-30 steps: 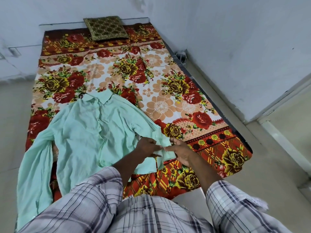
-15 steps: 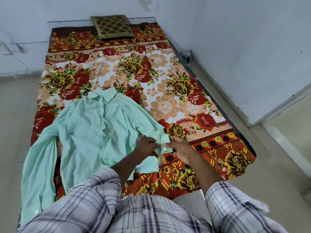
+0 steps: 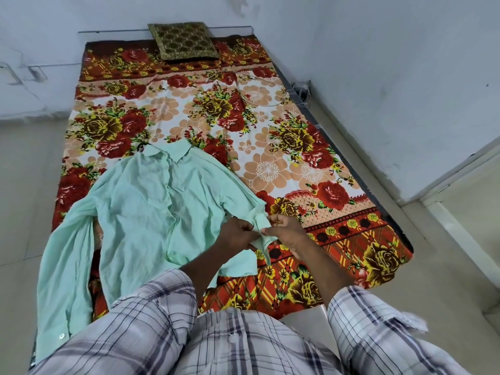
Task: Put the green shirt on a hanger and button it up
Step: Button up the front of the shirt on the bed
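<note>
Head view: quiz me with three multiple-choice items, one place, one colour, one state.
1. Where is the cushion? A: on the floor. B: at the bed's far end. C: on a chair.
2. The shirt is? A: red. B: plaid. C: pale green.
3. Left hand and right hand? A: both pinch a cuff. B: both open. C: both on the collar.
Answers: B, it sits at the bed's far edge; C, its cloth is mint green; A, both close on the cuff's edge.

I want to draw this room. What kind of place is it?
Probably a bedroom in a home: a flowery bedsheet spread flat by the wall, a cushion at its far end, and a green shirt lying on it.
</note>
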